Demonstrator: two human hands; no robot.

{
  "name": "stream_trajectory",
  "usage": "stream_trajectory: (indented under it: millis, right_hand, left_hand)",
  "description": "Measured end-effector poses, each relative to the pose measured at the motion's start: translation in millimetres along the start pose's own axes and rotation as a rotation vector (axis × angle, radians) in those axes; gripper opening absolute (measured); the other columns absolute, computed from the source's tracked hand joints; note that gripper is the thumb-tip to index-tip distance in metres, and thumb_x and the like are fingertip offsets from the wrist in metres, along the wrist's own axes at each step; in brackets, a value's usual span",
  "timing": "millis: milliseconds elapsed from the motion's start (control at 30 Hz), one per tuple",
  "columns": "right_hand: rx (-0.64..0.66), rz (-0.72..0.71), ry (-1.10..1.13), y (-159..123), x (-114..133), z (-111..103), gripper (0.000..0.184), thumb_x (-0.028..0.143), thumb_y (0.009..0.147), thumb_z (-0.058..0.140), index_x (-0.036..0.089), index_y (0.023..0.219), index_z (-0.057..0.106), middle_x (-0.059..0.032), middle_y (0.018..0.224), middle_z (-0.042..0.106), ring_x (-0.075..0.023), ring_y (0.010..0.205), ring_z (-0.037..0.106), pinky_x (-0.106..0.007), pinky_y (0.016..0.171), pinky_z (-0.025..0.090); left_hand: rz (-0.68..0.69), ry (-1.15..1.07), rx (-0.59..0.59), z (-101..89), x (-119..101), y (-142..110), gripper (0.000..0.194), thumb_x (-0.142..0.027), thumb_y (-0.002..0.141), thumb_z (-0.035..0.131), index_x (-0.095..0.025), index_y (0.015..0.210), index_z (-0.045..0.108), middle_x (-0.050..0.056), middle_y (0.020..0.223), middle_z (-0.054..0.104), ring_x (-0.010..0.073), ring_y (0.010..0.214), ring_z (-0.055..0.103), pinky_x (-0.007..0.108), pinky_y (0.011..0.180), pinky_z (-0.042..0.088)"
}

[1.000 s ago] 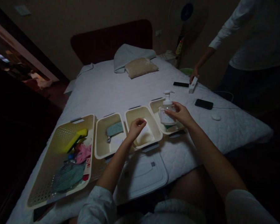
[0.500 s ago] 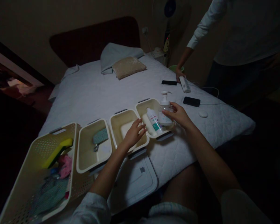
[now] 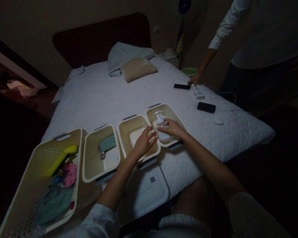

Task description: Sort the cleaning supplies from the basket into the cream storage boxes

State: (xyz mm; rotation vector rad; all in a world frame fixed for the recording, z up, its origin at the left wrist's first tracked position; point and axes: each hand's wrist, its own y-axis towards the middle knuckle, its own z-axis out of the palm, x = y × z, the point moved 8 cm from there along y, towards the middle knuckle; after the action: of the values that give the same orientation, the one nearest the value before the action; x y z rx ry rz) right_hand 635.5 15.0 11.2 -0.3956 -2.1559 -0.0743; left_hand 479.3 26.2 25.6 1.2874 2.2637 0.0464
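Note:
A clear pump bottle (image 3: 163,134) with a white pump head is in the grip of my right hand (image 3: 173,128), within the right-hand cream bin (image 3: 178,124). The bottle and hand hide most of the white bottle with a green label that lies in this bin. My left hand (image 3: 144,142) hovers over the front right of the middle cream bin (image 3: 121,132), its fingers spread and nothing in them. Left of that, another cream bin (image 3: 88,155) contains a greenish cloth (image 3: 107,142) and a small metal object (image 3: 103,155).
A large perforated basket (image 3: 37,158) at left holds a yellow-and-black item (image 3: 62,160) and a pink cloth (image 3: 71,173). A lidded pale box (image 3: 149,191) lies before the bins. Phones (image 3: 206,107) and a white box (image 3: 197,92) rest near another person's hand (image 3: 195,79).
My right hand has moved the pump bottle left and down into the right-hand bin. My left hand stays nearly in place. The other person's hand remains by the white box.

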Motion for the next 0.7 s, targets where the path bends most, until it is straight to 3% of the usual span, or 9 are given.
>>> stream_trajectory:
  millis: [267, 433, 700]
  right_hand:
    - [0.000, -0.015, -0.339, 14, -16, 20, 0.068, 0.063, 0.063, 0.058, 0.010, 0.104, 0.061, -0.0180, 0.107, 0.056, -0.0261, 0.095, 0.058, -0.032, 0.083, 0.044]
    - [0.066, -0.068, -0.402, 16, -9, 34, 0.062, 0.063, 0.070, 0.052, 0.011, 0.102, 0.062, -0.0158, 0.104, 0.058, -0.0248, 0.095, 0.057, -0.029, 0.081, 0.042]
    - [0.004, -0.045, -0.446, 4, -5, 33, 0.056, 0.058, 0.076, 0.048, 0.011, 0.106, 0.057, -0.0165, 0.106, 0.056, -0.0238, 0.097, 0.054, -0.029, 0.083, 0.039]
  left_hand:
    - [-0.004, -0.042, -0.001, 0.2, 2, 0, 0.034, -0.037, 0.085, 0.043, -0.022, 0.111, 0.057, 0.009, 0.134, 0.040, 0.0230, 0.128, 0.032, 0.043, 0.103, 0.033]
    - [0.002, -0.053, 0.003, 0.9, 3, 0, 0.034, -0.037, 0.085, 0.043, -0.022, 0.112, 0.057, 0.009, 0.134, 0.041, 0.0229, 0.128, 0.033, 0.042, 0.102, 0.034]
    - [0.011, -0.068, -0.009, 3.3, 4, -2, 0.034, -0.036, 0.084, 0.045, -0.021, 0.112, 0.057, 0.010, 0.134, 0.041, 0.0234, 0.127, 0.033, 0.043, 0.102, 0.033]
